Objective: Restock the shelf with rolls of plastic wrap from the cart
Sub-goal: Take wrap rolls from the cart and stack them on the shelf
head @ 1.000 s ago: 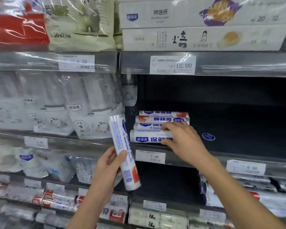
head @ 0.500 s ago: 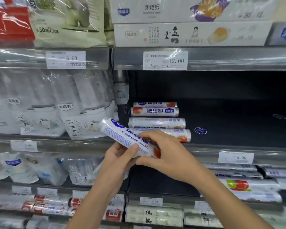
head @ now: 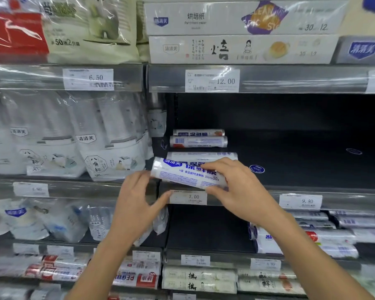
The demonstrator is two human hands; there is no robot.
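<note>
step: placing one roll (head: 182, 173) onto the dark shelf (head: 301, 169); judged mid-placement, not yet set down
roll: near-horizontal, left end slightly higher, over the near lip of the shelf, just above the 7.00 price tag (head: 188, 197)
right hand (head: 240, 191): pinches the roll's right end, fingers over the top, thumb underneath
left hand (head: 136, 202): fingers loose and spread, holding nothing; fingertips at the roll's left end, can't tell whether they touch
stocked rolls (head: 198, 141): three lie crosswise at the left of the shelf, one just behind the roll, two farther back; the rest of the shelf to the right is bare
cart: not in view
progress: early, judging by how much shelf is unfilled
next: level the roll, push it far enough to sit parallel against the nearest stocked roll, then let go
risk: round roll near the lip may roll off; seat it against its neighbour before letting go
</note>
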